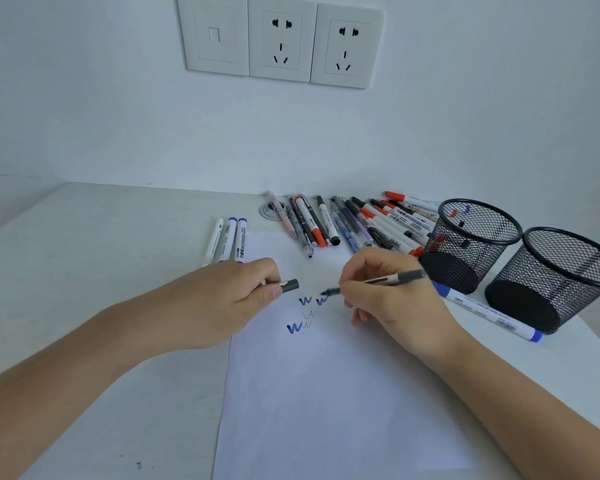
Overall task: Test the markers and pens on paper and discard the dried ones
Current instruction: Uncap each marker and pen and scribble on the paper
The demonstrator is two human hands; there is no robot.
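Observation:
A white sheet of paper (326,393) lies on the desk with several blue and grey zigzag marks (303,315) near its top. My right hand (388,292) grips a grey pen (395,278), its tip just above the paper beside the marks. My left hand (236,292) pinches the pen's dark cap (289,285) to the left of the marks. A row of several markers and pens (354,220) lies at the back of the desk. Three markers (227,240) lie side by side left of the paper.
Two black mesh pen cups (471,244) (555,282) stand at the right; the nearer-left one holds a few items. A blue-capped whiteboard marker (485,311) lies in front of them. Wall sockets (281,43) sit above the white desk (101,254).

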